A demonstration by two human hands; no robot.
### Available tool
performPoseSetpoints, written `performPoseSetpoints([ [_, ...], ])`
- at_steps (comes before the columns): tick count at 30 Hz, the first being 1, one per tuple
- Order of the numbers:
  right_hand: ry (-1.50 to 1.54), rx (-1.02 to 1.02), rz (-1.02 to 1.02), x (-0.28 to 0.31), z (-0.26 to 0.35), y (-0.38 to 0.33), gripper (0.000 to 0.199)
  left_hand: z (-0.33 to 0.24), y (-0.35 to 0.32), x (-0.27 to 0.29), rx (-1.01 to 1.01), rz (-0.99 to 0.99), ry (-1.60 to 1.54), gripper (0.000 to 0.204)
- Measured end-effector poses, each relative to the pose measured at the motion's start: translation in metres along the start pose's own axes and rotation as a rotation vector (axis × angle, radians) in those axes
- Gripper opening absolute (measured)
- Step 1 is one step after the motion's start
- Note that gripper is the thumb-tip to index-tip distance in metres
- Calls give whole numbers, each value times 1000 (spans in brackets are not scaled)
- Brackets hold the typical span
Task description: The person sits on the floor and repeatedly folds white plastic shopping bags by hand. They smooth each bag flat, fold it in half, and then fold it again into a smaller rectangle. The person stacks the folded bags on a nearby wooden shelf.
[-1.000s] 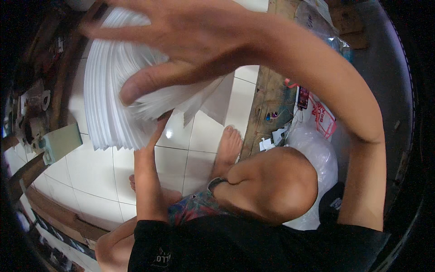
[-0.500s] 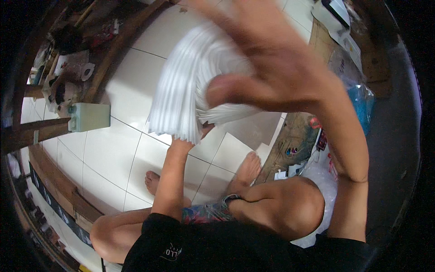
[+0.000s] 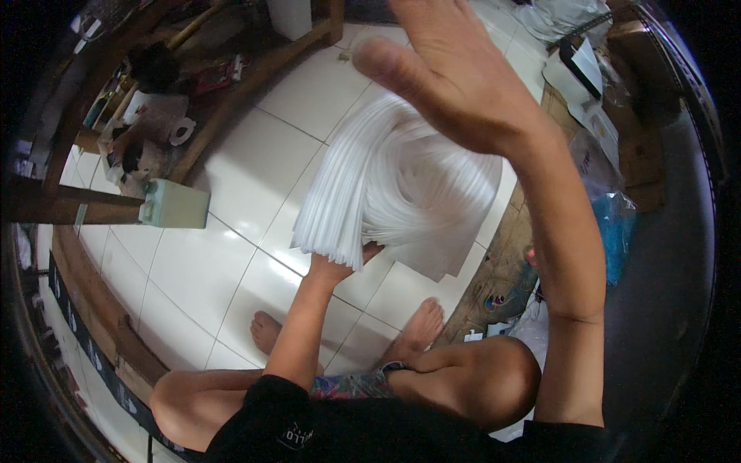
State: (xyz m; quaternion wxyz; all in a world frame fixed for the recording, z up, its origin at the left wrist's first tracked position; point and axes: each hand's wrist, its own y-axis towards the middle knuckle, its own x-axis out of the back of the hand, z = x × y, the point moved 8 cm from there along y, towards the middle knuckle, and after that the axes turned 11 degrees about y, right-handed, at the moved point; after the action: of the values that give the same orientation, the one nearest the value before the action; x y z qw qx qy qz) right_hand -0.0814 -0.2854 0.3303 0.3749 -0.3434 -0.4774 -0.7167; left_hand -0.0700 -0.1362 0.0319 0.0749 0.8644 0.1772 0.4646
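A thick bundle of thin, translucent white sheets (image 3: 333, 189) curves over in an arch above the floor. Its layered edges fan apart on the near side, and the loose end droops to the right. My left hand (image 3: 340, 267) grips the near left end from below. Most of its fingers are hidden beneath the sheets. Above the far right part of the bundle, my right hand (image 3: 471, 89) is raised, fingers stretched out and thumb apart, holding nothing. Its fingertips run out of the top of the picture.
White floor tiles (image 3: 201, 285) lie below. At left, a pale green container (image 3: 181, 205) stands by a wooden frame with a white roll (image 3: 182, 131). A worn wooden board (image 3: 494, 270) runs along the right, near a blue plastic-wrapped item (image 3: 615, 231) and a white device (image 3: 571, 73).
My right hand has moved up and away from the sheets, which it partly covered before. More of the bundle's curve and right end shows. The whole view has shifted slightly.
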Motion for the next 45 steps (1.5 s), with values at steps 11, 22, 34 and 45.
performPoseSetpoints([
  [11,51,256,-160,-44,58,-10,91,15,-6,-15,186,237,-179,58],
  [22,3,164,45,-76,29,-19,90,6,-3,-9,191,161,-165,63],
  [34,348,-109,-246,70,-42,-61,63,3,-1,4,175,228,-131,64],
  [45,570,-631,-77,-155,-16,-299,142,-21,12,11,249,380,-142,55],
])
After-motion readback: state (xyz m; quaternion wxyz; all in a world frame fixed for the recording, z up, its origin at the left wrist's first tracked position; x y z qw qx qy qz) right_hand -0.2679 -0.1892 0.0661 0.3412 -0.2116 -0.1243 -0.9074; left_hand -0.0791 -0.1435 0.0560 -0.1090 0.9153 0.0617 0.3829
